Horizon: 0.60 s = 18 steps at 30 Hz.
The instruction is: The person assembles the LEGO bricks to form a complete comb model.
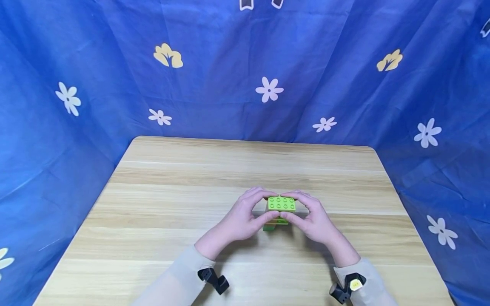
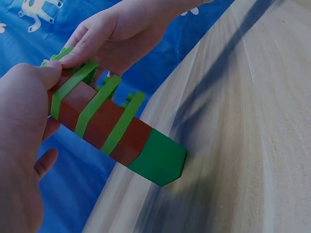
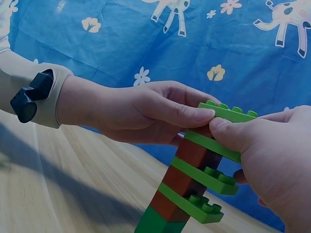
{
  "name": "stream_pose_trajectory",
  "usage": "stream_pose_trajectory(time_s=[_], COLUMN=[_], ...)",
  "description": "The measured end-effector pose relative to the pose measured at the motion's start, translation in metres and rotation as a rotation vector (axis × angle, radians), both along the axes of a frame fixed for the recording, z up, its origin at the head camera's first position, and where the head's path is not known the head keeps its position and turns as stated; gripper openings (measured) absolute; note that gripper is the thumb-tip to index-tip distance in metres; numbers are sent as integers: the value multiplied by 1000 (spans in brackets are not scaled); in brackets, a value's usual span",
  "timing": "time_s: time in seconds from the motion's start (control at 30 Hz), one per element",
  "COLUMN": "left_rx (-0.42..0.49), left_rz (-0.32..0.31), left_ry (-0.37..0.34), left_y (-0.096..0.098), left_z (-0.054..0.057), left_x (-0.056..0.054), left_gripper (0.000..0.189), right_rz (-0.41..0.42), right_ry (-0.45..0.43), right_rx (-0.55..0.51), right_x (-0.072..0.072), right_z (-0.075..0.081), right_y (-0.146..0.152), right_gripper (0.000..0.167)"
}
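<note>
A tower of toy building blocks stands upright on the table. It has a dark green block (image 2: 158, 158) at its foot, then brown blocks (image 2: 109, 121) alternating with thin light green plates (image 3: 199, 173) that jut out to one side. On top lies a studded light green plate (image 1: 281, 203). My left hand (image 1: 245, 214) pinches this top plate between thumb and fingers from the left. From the right, my right hand (image 1: 311, 214) pinches it likewise. Both thumbs are on its near edge, tips almost meeting; the fingertips at its far edge are partly hidden.
The wooden table (image 1: 172, 204) spreads around the tower, with rounded far corners. A blue cloth (image 1: 214, 85) printed with flowers hangs behind and at both sides. Each sleeve carries a small black wrist camera (image 1: 213, 280).
</note>
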<state>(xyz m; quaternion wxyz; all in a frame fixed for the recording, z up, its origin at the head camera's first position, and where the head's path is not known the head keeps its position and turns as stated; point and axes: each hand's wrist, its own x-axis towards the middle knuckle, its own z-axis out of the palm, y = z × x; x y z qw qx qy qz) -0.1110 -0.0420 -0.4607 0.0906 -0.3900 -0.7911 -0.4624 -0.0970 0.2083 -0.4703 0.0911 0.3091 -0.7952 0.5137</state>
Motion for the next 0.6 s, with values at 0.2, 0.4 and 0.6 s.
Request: stream_pose_trajectory(time_s=[0.2,0.4,0.6], left_rx=[9,1,-27], left_rz=[-7,3,29], left_ry=[13,9,-7], left_y=[1,0,1], left_z=[0,-1,-1], left_x=[0,-2,-6], left_gripper=[43,44,46], right_rz=[0,-40,-35], right_ry=[0,-9,-4], right_rx=[-2,16,7], right_x=[-1,2,2], right_z=[-2,-4,-7], right_y=[1,2,2], right_gripper=[50,63,74])
